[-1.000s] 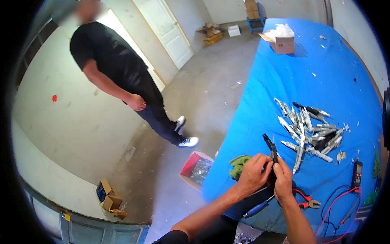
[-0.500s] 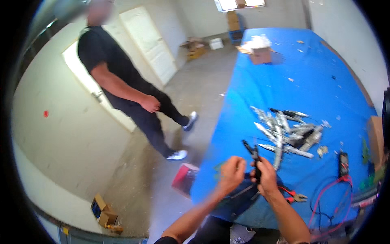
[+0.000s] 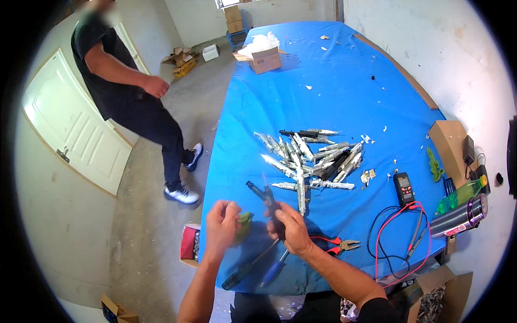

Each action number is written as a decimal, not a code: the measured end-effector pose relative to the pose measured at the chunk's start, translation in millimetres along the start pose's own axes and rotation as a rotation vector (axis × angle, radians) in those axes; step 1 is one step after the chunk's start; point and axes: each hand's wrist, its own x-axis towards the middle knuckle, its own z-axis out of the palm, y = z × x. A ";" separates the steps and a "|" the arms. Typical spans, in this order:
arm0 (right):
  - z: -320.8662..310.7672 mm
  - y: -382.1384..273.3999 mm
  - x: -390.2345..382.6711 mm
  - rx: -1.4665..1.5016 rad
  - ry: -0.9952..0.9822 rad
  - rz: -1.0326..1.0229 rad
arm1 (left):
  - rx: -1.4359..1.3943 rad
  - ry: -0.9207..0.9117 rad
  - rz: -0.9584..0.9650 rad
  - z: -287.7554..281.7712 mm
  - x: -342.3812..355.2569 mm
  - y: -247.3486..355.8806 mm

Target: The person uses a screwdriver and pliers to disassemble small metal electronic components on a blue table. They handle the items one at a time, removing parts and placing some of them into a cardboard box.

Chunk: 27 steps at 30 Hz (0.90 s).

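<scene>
My right hand (image 3: 288,226), near the table's front edge, is wrapped round a black forked tool (image 3: 274,212). One dark arm of it slants up to the left, and a thin tip points upward; its exact kind cannot be made out. Beside it, my left hand (image 3: 222,223) is closed with the fingers curled together. Whatever it may hold is hidden. Just beyond both hands lies a loose pile of slim pen-shaped pieces (image 3: 323,161), mostly silvery white, some black. A green cloth-like item (image 3: 244,226) rests between the hands, partly covered.
Red-handled pliers (image 3: 349,245), a screwdriver with a dark handle (image 3: 235,276) and a blue-handled one (image 3: 271,275) lie nearby. Rightward are a meter (image 3: 403,187) with leads, a steel flask (image 3: 458,219) and a green bottle (image 3: 458,196). A person (image 3: 142,102) stands left of the blue table (image 3: 323,91).
My view has swung right, so the table sits further left. My right hand still grips the black tool, and my left hand stays closed beside it. The other person's legs have shifted in a step.
</scene>
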 end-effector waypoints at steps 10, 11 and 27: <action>3.1 -4.1 3.4 0.034 -0.041 -0.007 | -0.016 -0.019 -0.067 -27.4 19.0 -11.6; 0.3 -3.2 3.7 0.033 -0.057 -0.019 | -0.011 -0.021 -0.067 -27.0 21.3 -12.2; -14.1 -85.7 2.4 -0.378 0.466 -0.311 | 0.047 -0.154 -0.023 -33.7 153.0 22.8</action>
